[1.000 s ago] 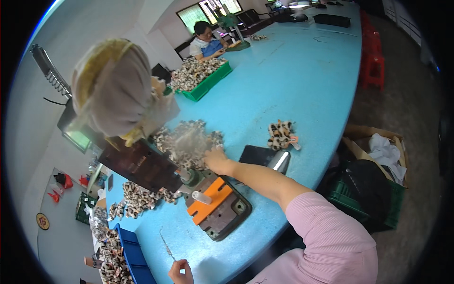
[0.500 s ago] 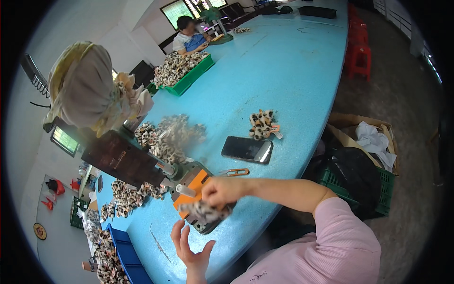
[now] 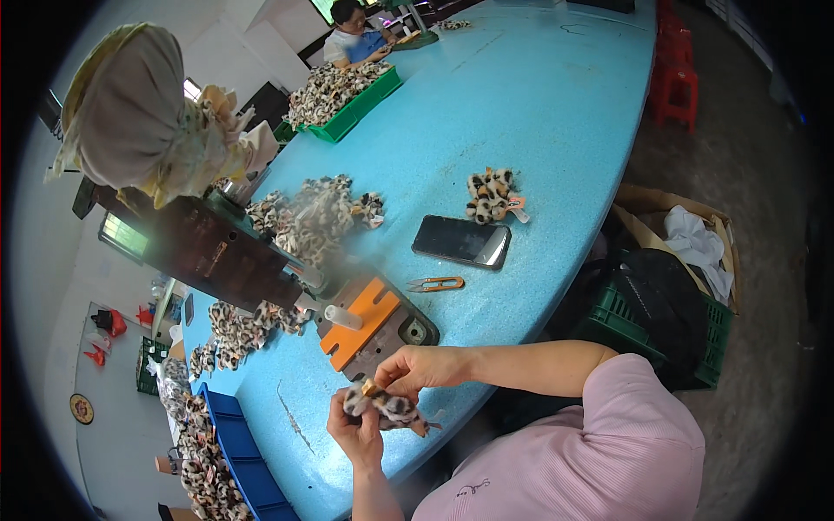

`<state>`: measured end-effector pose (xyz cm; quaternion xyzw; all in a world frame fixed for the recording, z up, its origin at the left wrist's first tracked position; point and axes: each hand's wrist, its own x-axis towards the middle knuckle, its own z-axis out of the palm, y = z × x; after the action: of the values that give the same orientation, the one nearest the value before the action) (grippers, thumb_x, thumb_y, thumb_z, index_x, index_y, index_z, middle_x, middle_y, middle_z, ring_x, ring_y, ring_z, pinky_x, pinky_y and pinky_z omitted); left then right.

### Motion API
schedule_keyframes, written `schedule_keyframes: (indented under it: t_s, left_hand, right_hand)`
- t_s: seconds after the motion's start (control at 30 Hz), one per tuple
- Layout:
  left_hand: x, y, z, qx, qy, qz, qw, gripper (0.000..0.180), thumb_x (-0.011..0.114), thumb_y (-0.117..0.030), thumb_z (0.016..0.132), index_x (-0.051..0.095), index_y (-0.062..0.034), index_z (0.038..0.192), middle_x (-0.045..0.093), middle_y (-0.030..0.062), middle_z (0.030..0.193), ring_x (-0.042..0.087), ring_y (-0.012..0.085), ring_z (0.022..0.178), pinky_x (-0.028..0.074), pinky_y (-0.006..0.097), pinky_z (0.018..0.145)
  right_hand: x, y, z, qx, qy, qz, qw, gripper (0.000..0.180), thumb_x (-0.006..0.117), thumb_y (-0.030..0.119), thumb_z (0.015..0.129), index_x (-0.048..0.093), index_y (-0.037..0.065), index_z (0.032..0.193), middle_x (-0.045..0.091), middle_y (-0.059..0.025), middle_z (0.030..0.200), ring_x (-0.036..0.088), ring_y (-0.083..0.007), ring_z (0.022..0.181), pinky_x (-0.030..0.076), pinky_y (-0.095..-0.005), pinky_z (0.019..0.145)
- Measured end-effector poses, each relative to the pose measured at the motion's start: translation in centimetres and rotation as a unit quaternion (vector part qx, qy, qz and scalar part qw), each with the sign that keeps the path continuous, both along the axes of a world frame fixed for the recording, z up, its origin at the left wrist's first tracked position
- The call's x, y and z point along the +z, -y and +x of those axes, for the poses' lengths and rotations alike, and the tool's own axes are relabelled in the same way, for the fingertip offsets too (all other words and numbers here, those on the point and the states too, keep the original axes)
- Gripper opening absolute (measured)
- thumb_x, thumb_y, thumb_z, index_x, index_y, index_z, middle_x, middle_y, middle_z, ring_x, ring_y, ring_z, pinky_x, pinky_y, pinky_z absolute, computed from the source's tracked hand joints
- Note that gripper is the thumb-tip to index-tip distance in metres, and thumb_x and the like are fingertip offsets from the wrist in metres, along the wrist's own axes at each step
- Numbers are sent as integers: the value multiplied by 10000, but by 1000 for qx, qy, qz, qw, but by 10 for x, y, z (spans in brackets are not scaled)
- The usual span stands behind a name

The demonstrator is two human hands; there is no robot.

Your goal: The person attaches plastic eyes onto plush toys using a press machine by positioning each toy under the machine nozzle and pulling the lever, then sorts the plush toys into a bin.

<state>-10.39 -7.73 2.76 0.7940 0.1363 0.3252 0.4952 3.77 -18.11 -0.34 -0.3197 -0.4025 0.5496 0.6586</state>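
A small fluffy plush piece, spotted black, white and tan, is between my hands just in front of a bench press. My left hand is closed around its left side, thumb on top. At its upper edge my right hand pinches it with bent fingers, close to a small yellowish bit in the fur. The press has an orange plate with slots on its base, and a whitish cylinder stands over the plate. The dark press arm reaches in from the left, topped by a cloth-wrapped head.
Right of the press lie orange-handled thread snips, a black phone and a small plush cluster. Plush piles lie behind the press. A blue tray and a green tray flank the table; a person sits at the far end.
My right hand has brought the plush piece off the press base toward me. My left hand, open before, has closed on it. The view has shifted slightly.
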Motion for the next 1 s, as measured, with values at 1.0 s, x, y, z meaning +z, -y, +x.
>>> schedule_keyframes:
  t_s: [1.0]
  left_hand:
    - [-18, -118, 101, 69, 3, -356, 932, 114, 553, -49, 759, 455, -75, 709, 508, 19, 576, 502, 105, 420, 436, 286, 323]
  right_hand:
    - [35, -119, 94, -211, 242, -203, 925, 54, 574, -22, 700, 577, 31, 708, 553, 11, 646, 516, -57, 600, 409, -210, 516]
